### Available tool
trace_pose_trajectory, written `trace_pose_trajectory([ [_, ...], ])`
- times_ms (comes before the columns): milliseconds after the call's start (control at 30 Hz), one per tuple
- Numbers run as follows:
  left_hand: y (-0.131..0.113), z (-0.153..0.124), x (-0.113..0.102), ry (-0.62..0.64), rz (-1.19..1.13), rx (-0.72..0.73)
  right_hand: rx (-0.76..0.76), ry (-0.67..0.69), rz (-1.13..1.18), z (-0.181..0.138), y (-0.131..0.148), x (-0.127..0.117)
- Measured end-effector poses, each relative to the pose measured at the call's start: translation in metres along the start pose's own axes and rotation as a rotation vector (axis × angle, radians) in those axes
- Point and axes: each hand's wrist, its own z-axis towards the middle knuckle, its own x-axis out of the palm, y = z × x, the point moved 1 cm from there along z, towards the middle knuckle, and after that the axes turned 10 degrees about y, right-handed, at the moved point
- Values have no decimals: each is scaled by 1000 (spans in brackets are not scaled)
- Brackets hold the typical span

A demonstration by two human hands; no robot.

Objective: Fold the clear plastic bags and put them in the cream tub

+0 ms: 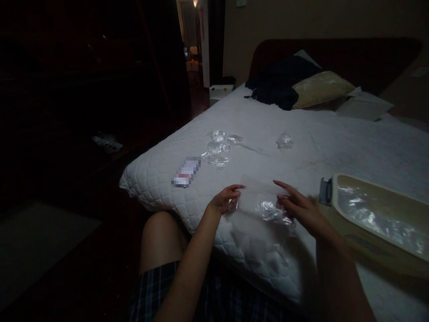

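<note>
Between my two hands a clear plastic bag (pixel 256 197) is stretched out above the near edge of the bed. My left hand (pixel 229 198) grips its left side, fingers bent and thumb hidden. On the opposite side my right hand (pixel 295 203) pinches the bag, with the index finger stretched along its upper edge. Something shiny and crumpled, perhaps folded plastic, shows in the lower right part of the bag; its kind is too blurred to tell. Farther up the bed lie several crumpled clear plastic pieces (pixel 219 146), and one more clear plastic bundle (pixel 284 140) sits apart to their right.
A phone-like object (pixel 186 172), blurred out, lies left of my hands. To the right stands a beige storage bin (pixel 326 210) with shiny plastic inside. Pillows (pixel 321 89) and dark cloth (pixel 281 80) are by the headboard. A white quilted cover (pixel 161 174) spreads over the bed.
</note>
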Motion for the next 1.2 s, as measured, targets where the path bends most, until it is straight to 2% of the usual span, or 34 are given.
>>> trace_pose_trajectory([
  [100, -5, 7, 8, -165, 37, 33, 117, -112, 48, 24, -47, -7],
  [200, -2, 9, 16, -296, 179, 1, 163, -197, 176, 35, -84, -12],
  [367, 1, 8, 22, -528, 489, -21, 133, -246, 280, 38, -106, -20],
  [500, -6, 1, 24, -449, 584, -142, 109, -239, 260, 39, -110, -21],
  [600, -10, -3, 22, -404, 639, -173, 69, -251, 224, 39, -112, -20],
  [833, -5, 5, 4, -492, 880, -70, 46, -287, 126, 43, -111, -16],
  [1000, -19, 8, -6, -523, 1095, 29, -33, -343, 63, 59, -103, -12],
  [1200, -28, 10, -19, -550, 1046, -36, -63, -372, -119, 77, -104, -12],
])
